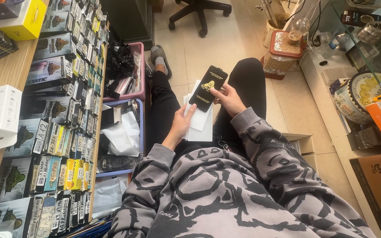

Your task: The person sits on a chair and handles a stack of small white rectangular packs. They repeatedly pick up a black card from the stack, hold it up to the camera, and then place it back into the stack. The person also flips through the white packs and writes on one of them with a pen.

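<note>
Below, pale tiled floor (239, 35); boxed stock rows (62, 110) left. Right hand (229, 99) grips black rectangular pack (208, 88); left hand (181, 125) clasps white sheets (201, 125), probably envelopes.

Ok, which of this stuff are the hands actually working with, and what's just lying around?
In hand:
right hand holding the black screen protector
left hand on the white sleeves

Lying about:
shelf boxes
pink basket
wicker stool
round tin
office chair
</note>
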